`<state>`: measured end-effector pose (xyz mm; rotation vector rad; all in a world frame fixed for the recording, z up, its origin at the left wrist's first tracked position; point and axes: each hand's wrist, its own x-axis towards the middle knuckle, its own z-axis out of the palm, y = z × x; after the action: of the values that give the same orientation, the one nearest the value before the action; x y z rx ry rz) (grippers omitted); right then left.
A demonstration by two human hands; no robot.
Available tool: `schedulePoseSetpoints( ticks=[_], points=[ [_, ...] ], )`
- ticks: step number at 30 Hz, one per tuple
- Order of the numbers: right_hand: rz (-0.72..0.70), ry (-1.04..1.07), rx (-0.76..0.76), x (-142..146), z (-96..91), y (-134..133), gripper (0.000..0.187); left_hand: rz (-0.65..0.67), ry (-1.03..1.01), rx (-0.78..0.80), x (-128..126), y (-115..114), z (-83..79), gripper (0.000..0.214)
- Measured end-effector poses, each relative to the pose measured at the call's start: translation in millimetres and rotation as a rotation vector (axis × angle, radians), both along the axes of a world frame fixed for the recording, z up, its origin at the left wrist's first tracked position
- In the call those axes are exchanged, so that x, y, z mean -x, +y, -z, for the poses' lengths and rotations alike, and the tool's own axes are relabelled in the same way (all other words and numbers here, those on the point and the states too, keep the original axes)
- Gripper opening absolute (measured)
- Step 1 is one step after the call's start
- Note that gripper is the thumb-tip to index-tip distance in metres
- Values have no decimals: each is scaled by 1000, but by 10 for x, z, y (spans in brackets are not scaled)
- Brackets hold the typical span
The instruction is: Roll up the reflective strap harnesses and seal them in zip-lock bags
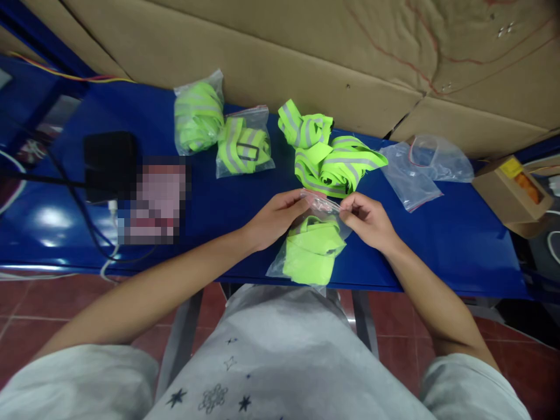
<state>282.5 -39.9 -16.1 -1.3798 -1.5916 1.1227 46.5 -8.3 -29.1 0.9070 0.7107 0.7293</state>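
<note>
Pinching the upper edge of a clear zip bag (322, 204), both hands work at opposite ends of its seal strip. The left hand (280, 217) has its grip closed on the left end, thumb uppermost. The right hand (368, 220) has its grip closed on the right end, between thumb and fingers. The bag is located in front of the torso, its lower end at the near edge of the blue surface (455, 251). It contains a folded yellow-green strap (312, 256). Whether the seal is fully engaged cannot be determined.

Directly beyond the hands lie loose reflective straps (343, 166), yellow-green with grey stripes, in coiled bundles. To their left, a smaller filled bag (245, 146) is positioned just beside a larger filled bag (199, 114); both contain striped straps. To their right, unfilled clear bags (411, 175) overlap near a cardboard box (510, 192) that holds an orange item (524, 185). A black device (109, 163) with cables occupies the left section, adjacent to a pixelated, unidentifiable item (157, 198). Cardboard panels (262, 52) line the rear.
</note>
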Motion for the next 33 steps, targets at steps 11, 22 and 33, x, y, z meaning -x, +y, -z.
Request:
schedulePoseSetpoints(
  ticks=[11,22,33],
  points=[
    [-32,-26,48,-14,37,-18,12,16,51,-66,-34,-26,10,42],
    [-79,-49,60,-6,46,-43,14,82,118,-143,-45,-31,8,51],
    [-109,-97,40,19,48,-61,12,138,171,-255,-72,-71,22,48]
  ],
)
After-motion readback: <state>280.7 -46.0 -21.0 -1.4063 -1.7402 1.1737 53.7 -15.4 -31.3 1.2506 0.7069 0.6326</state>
